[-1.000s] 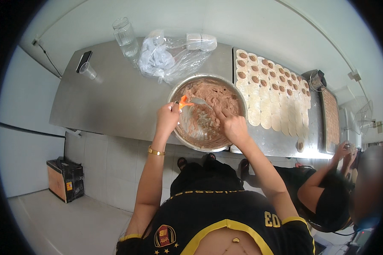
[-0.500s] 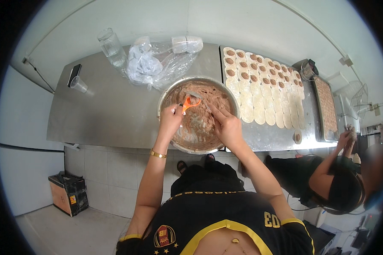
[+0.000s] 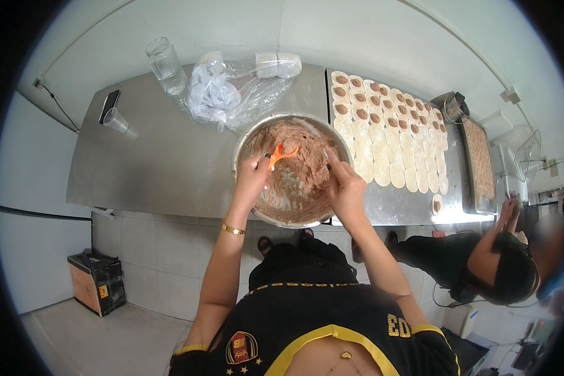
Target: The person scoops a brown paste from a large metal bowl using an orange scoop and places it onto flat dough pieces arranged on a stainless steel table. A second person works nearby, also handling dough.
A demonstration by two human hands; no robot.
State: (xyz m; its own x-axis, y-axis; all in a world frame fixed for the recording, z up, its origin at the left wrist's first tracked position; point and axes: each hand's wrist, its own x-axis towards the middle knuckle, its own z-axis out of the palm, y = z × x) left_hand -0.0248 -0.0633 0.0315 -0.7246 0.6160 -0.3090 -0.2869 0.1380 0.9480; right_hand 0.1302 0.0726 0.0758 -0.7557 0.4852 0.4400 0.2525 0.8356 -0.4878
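A large metal bowl point(image 3: 249, 135) of brown filling point(image 3: 297, 169) stands at the front edge of the steel counter point(image 3: 163, 163). My left hand point(image 3: 252, 178) grips a small orange scoop point(image 3: 281, 154) over the filling. My right hand point(image 3: 344, 188) reaches into the bowl's right side, fingers in the filling; what it holds, if anything, is hidden. To the right lie rows of round pale dough wrappers point(image 3: 391, 147), the far rows topped with brown filling.
A clear plastic bag point(image 3: 225, 94), a glass jar point(image 3: 166, 62), a plastic cup point(image 3: 114, 119) and a phone point(image 3: 109, 105) sit at the counter's back left. A tray point(image 3: 481, 166) lies far right. Another person point(image 3: 489, 263) crouches at the right. A box point(image 3: 94, 282) stands on the floor.
The view has shifted, so the counter sits more to the left. My left hand with the orange scoop moved from the bowl's left rim toward the filling's middle.
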